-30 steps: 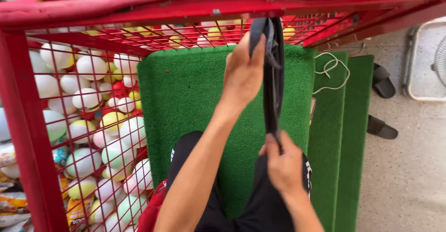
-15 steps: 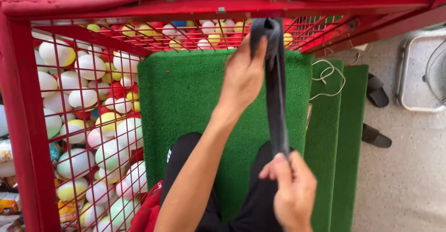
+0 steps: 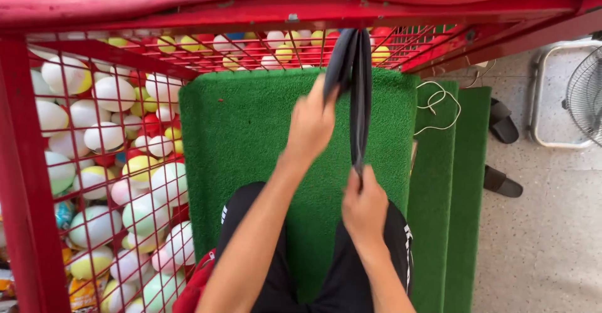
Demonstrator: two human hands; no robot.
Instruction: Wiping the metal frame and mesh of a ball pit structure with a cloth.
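Head view, looking down past the person's knees: one dark rubber strap (image 3: 359, 93), flat and band-like, looped over the top rail of a red wire cage (image 3: 295, 2) and hanging down in two close runs against the front of the cage; its upper end sits at the rail, its lower end is drawn taut toward the lap.

Left hand (image 3: 311, 123): closed around the left run of the strap, partway up, fingers wrapped and thumb hidden behind the band; firm hold, arm extended upward.

Right hand (image 3: 365, 205): closed in a fist on the lower end of the strap, just below where the two runs meet; pulling downward by the look of the straight line of the band.

Cage contents: plastic balls (image 3: 100, 137), white, yellow, pale green and red, heaped along the left side and across the far top edge behind the mesh.

Floor covering: green turf mat (image 3: 251, 137) in stepped layers under the seated legs in black shorts (image 3: 282, 269); a white cord (image 3: 442, 109) lies at the mat's right edge.

Beyond the mat's right edge, on the speckled floor: two dark sandals (image 3: 501, 150), well apart from the strap; a fan guard (image 3: 586, 93) at the far right.

Step in hand, as judged: the strap is being tensioned over the rail, both hands engaged; the next move would call for keeping the lower end tight while the upper grip shifts along the band, without letting it slip off the rail.
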